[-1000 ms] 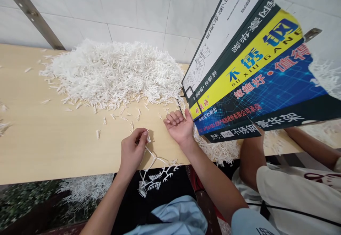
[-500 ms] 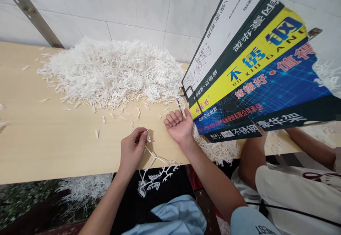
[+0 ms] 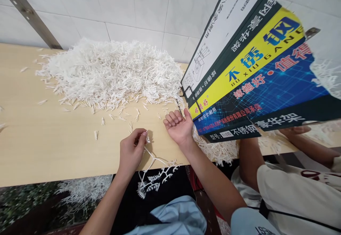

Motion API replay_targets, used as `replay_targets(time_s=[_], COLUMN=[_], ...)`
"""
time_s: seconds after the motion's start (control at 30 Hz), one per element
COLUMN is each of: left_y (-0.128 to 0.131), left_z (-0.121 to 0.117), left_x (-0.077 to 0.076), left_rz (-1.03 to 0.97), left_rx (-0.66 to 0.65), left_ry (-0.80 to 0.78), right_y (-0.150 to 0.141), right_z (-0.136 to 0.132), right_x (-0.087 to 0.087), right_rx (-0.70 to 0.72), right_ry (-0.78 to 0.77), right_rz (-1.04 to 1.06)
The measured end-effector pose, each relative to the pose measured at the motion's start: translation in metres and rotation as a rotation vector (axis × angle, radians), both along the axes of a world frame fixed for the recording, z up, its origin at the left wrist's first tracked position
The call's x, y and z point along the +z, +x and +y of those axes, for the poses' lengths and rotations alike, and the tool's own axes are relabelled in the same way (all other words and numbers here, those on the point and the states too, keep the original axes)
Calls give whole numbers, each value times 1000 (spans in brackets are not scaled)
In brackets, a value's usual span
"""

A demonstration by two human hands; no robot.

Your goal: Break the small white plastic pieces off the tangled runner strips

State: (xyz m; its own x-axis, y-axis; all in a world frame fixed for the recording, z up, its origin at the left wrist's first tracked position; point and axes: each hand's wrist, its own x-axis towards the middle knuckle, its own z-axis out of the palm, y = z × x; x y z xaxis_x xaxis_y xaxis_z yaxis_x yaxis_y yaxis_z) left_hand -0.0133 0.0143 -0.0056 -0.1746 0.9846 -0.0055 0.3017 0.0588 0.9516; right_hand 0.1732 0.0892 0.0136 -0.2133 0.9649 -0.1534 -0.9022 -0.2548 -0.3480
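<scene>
soft, even light leaves faint shadows on the table.

Your head camera looks forward and down from just above your bare left hand and bare right hand. It faces the white tiled wall.

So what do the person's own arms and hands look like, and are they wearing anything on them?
The left hand and right hand have no gloves, and I can't see any rings or watches. The right arm goes into a short light-blue sleeve with dark lettering, cut off by the picture's edge. The left sleeve isn't in view.
</scene>
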Motion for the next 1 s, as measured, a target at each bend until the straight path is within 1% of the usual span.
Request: replay_targets(time_s=[0.23, 0.37, 0.47, 0.63, 0.87, 1.0], left_y=[1, 1, 1, 1, 1, 1], left_z=[1, 0, 0, 0, 0, 0], left_x=[-1, 0, 1, 3, 5, 6], left_rz=[0, -7, -4, 2, 15, 21], left_rx=[4, -1, -9, -11, -27, -29], left_ry=[-2, 0, -5, 3, 12, 16], right_y=[-1, -10, -14, -14, -14, -12], right_z=[1, 0, -2, -6, -8, -9], right_x=[0, 6, 9, 11, 17, 16], right_rx=[-7, 63, 128, 225, 280, 316], right_ry=[24, 129, 189, 217, 230, 254], right_rz=[-104, -170, -152, -101, -82, -85])
